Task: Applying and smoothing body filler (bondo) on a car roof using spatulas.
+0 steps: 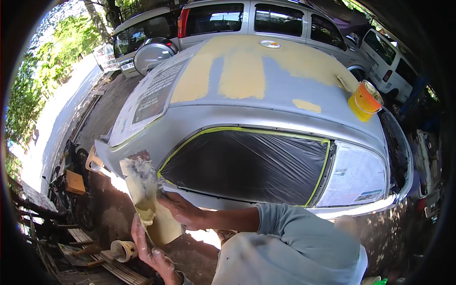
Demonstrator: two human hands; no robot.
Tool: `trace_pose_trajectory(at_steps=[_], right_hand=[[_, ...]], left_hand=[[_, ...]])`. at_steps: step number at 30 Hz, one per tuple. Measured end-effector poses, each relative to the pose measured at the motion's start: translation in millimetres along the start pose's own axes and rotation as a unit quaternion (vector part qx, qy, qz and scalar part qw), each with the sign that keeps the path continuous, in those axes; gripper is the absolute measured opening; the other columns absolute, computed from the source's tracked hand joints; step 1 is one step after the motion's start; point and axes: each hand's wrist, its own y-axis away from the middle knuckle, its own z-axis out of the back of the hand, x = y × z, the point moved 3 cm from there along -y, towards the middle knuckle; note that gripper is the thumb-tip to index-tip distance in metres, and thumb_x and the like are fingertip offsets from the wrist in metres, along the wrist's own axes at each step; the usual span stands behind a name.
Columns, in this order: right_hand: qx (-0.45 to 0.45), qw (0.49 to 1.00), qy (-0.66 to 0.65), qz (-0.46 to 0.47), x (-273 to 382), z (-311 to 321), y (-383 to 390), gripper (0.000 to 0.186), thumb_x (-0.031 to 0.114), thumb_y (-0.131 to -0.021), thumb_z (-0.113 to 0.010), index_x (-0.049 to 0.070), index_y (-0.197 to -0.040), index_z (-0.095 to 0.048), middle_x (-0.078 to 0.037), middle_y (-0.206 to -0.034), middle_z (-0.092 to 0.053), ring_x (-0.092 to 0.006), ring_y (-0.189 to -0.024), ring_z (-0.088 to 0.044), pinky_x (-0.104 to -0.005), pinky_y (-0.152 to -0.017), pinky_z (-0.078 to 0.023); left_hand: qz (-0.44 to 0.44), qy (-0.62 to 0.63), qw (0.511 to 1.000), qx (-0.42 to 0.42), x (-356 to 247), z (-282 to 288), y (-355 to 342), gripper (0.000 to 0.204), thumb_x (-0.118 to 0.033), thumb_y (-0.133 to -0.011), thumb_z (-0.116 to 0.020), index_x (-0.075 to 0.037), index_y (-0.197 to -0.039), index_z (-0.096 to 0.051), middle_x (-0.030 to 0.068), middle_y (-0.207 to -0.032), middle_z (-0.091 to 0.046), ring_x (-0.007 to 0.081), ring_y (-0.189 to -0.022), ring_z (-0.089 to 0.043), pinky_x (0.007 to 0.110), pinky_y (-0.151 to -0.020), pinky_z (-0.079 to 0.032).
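My left hand (153,254) grips the lower edge of a putty-smeared board (166,225), held tilted beside the car. A soft lump of pale yellow putty (146,217) sits on the board near my left fingertips. My right hand (183,210) is closed against the board's right side; whatever its fingers hold is hidden. Ahead, the grey car roof (289,85) bears broad patches of yellow filler (242,71). Black plastic sheeting (247,166), edged with yellow-green tape, covers the side window nearest my hands.
A yellow-orange tub (365,102) stands on the roof's right side, near a round lid (270,44). Newspaper masks the rear glass (154,90) and front window (354,175). Parked vans (266,21) stand behind. A white bucket (124,251) and wooden slats (114,268) lie lower left.
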Motion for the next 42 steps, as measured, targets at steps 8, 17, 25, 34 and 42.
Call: trace_pose_trajectory(at_steps=[8, 17, 25, 34, 42], right_hand=[[-0.059, 0.990, -0.095, -0.086, 35.5, 57.5, 18.8, 0.036, 0.030, -0.103, -0.038, 0.003, -0.123, -0.050, -0.009, -0.108, -0.061, -0.0185, -0.094, -0.064, -0.0361, -0.079, -0.055], [-0.021, 0.960, -0.279, -0.009, 68.8, 152.7, 36.5, 0.040, 0.034, -0.102, -0.042, 0.001, -0.122, -0.051, -0.010, -0.109, -0.062, -0.0207, -0.093, -0.066, -0.0374, -0.081, -0.055], [-0.057, 0.937, -0.324, 0.121, 158.5, 270.9, 59.9, 0.046, 0.038, -0.101, -0.044, 0.003, -0.130, -0.049, -0.011, -0.114, -0.064, -0.0221, -0.100, -0.066, -0.0360, -0.086, -0.055], [-0.239, 0.922, -0.246, 0.178, 228.1, 411.6, 90.3, 0.047, 0.035, -0.102, -0.044, -0.001, -0.132, -0.044, -0.017, -0.119, -0.060, -0.0300, -0.104, -0.064, -0.0423, -0.090, -0.054], [-0.276, 0.929, -0.202, 0.144, 268.1, 512.7, 88.5, 0.046, 0.036, -0.103, -0.041, -0.001, -0.132, -0.046, -0.017, -0.118, -0.061, -0.0286, -0.103, -0.065, -0.0407, -0.089, -0.055]], left_hand=[[-0.032, -0.042, 0.988, 0.147, 15.7, -40.1, -18.8, 0.054, -0.042, -0.086, -0.052, -0.002, -0.121, -0.062, 0.0220, -0.135, -0.051, 0.0418, -0.126, -0.045, 0.052, -0.106, -0.033], [-0.106, -0.033, 0.965, 0.237, -23.6, -122.6, -46.3, 0.053, -0.042, -0.091, -0.050, 0.001, -0.119, -0.063, 0.0226, -0.131, -0.056, 0.0401, -0.123, -0.049, 0.050, -0.106, -0.033], [0.040, 0.134, 0.961, 0.237, 19.3, -195.2, -49.3, 0.058, -0.044, -0.090, -0.051, -0.001, -0.127, -0.058, 0.0199, -0.132, -0.056, 0.0380, -0.125, -0.047, 0.049, -0.107, -0.034], [0.210, 0.566, 0.793, 0.079, -0.9, -251.0, -137.4, 0.061, -0.036, -0.097, -0.052, -0.003, -0.145, -0.035, 0.0162, -0.143, -0.043, 0.0324, -0.128, -0.046, 0.048, -0.106, -0.037], [-0.094, 0.065, 0.943, 0.313, -84.0, -355.5, -211.0, 0.042, 0.010, -0.084, -0.044, 0.003, -0.123, -0.059, 0.0182, -0.126, -0.060, 0.0308, -0.115, -0.059, 0.039, -0.103, -0.040]])
